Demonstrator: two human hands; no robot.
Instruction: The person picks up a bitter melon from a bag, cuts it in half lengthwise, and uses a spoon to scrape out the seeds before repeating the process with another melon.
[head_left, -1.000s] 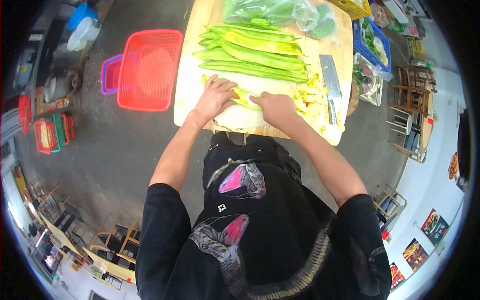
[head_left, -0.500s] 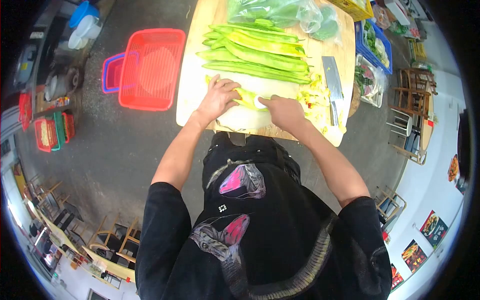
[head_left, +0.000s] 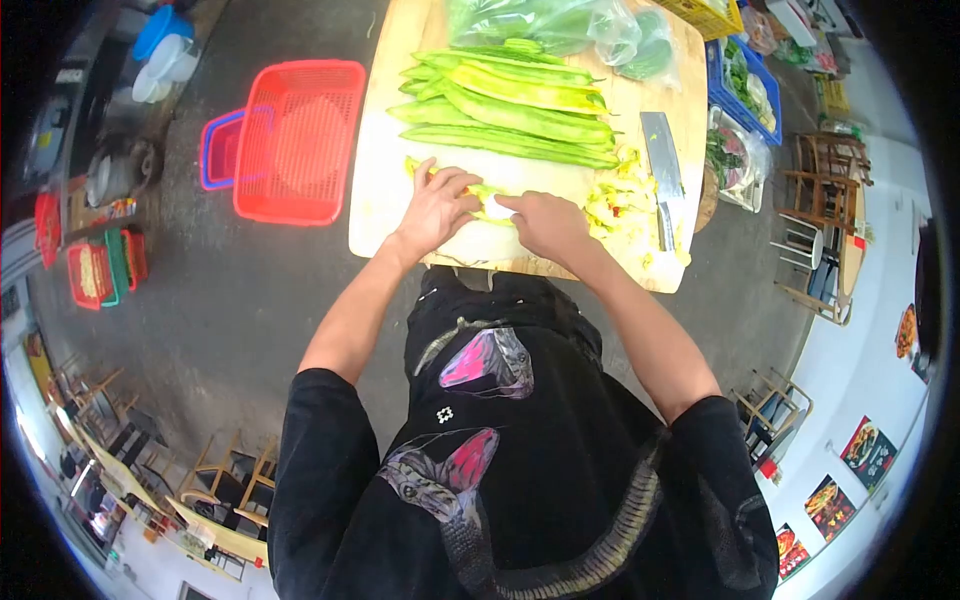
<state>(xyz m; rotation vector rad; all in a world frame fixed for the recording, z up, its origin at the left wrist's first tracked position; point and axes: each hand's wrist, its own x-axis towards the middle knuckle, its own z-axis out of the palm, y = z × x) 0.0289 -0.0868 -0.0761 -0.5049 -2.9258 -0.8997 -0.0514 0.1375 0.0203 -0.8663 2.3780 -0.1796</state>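
Wooden tabletop [head_left: 683, 100], vegetable [head_left: 482, 190] held, right hand [head_left: 550, 225], white tool [head_left: 496, 208] nearer left hand [head_left: 437, 208]

two hands [head_left: 435, 212] [head_left: 552, 226], one cleaver [head_left: 661, 160], one blue crate [head_left: 716, 78], one yellow crate [head_left: 712, 20]

Gray floor [head_left: 230, 320] spreads behind everything, worn and stained. Wooden chairs [head_left: 225, 470] crowd at lower left. White wall [head_left: 890, 260] curves down the right, hung with food posters [head_left: 868, 448].

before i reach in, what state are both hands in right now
Left hand: closed on a long yellow-green vegetable.
Right hand: closed on a small white object.
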